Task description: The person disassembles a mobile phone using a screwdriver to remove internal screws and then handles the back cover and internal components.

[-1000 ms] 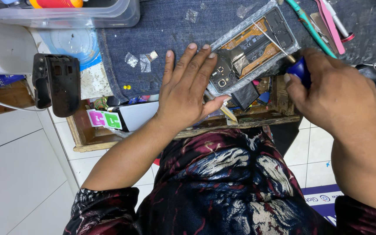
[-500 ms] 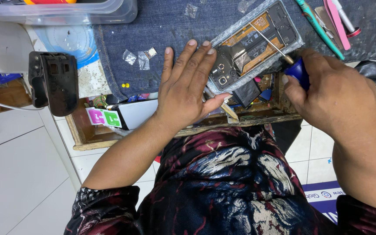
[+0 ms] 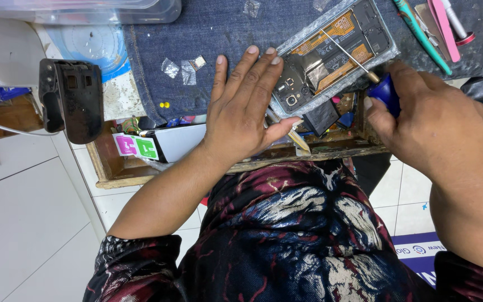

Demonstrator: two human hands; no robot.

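Note:
An opened phone [image 3: 336, 47] lies back-up on a blue denim cloth [image 3: 219, 33], its boards and orange flex parts showing. My left hand [image 3: 247, 106] lies flat on the cloth with spread fingers, fingertips pressing the phone's near-left corner. My right hand [image 3: 437, 128] grips the blue handle of a small screwdriver [image 3: 384, 92]; its thin metal shaft reaches up-left onto the phone's inside. Small clear film scraps [image 3: 183, 67] lie on the cloth left of my left hand.
An open wooden drawer [image 3: 113, 168] under the bench edge holds small packets, a white box and parts. A black clamp-like holder [image 3: 74, 98] hangs at the left. Pink and teal tools [image 3: 437, 25] lie at the top right. A clear plastic box [image 3: 85, 8] sits at the top left.
The view has shifted slightly. The screwdriver tip has moved a little across the phone's inside, while my left hand stays pressed on the phone's corner.

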